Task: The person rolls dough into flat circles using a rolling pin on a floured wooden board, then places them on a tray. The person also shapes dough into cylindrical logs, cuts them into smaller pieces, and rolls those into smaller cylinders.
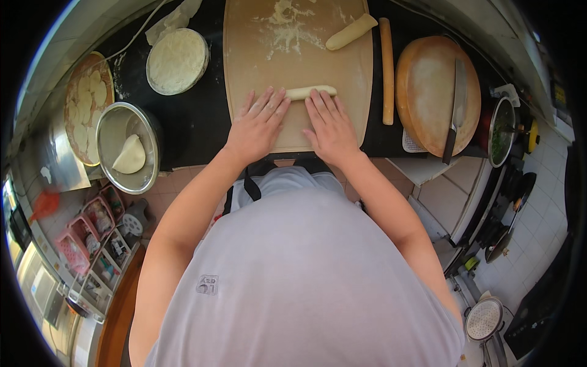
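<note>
A slim roll of dough (300,93) lies crosswise on a floured pastry board (257,69). Over its left end, fingers spread flat and dusted with flour, is my left hand (259,121). The fingertips of my right hand (332,124) rest on the roll near its right end, palm down. Part of the roll is hidden beneath the fingers. A thicker log of dough (351,33) lies at the board's upper right, and loose flour (289,27) is scattered at the top. Just right of the board is a wooden rolling pin (387,71).
On the right, a kitchen knife (458,94) lies on a round wooden board (422,87), beside a bowl of chopped greens (502,130). On the left stand a bowl of flour (177,61), a metal bowl (149,176) holding a dough piece (130,155), and a round tray with flat dough pieces (85,105).
</note>
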Available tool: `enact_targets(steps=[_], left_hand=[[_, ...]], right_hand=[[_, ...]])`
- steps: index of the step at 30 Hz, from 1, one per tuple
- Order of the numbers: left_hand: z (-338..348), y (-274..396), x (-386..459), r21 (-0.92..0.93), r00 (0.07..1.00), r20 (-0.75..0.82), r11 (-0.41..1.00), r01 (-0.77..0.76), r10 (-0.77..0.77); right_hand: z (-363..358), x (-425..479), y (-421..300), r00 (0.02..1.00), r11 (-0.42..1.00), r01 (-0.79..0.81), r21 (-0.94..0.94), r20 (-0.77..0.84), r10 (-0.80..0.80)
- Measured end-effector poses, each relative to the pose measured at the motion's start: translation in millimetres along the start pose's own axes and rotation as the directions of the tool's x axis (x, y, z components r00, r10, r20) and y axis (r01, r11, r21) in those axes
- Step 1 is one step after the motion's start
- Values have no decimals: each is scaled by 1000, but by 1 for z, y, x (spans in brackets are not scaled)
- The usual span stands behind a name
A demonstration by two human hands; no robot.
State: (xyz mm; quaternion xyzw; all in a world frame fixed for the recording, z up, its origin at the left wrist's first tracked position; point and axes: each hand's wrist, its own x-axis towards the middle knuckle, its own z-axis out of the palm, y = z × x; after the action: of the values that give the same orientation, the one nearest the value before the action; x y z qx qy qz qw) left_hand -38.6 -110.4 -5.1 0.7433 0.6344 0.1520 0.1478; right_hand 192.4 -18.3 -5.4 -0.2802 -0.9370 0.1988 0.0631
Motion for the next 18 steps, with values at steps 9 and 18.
enact_targets(steps=[9, 18], left_hand=[[-9, -10, -8, -269, 924, -289, 948, 171, -249], [10, 1, -43, -388, 913, -278, 905, 176, -297]], right_hand=[[-23, 40, -17, 927, 982, -183, -34, -340, 161], [21, -26, -50, 978, 972, -188, -143, 69, 199]])
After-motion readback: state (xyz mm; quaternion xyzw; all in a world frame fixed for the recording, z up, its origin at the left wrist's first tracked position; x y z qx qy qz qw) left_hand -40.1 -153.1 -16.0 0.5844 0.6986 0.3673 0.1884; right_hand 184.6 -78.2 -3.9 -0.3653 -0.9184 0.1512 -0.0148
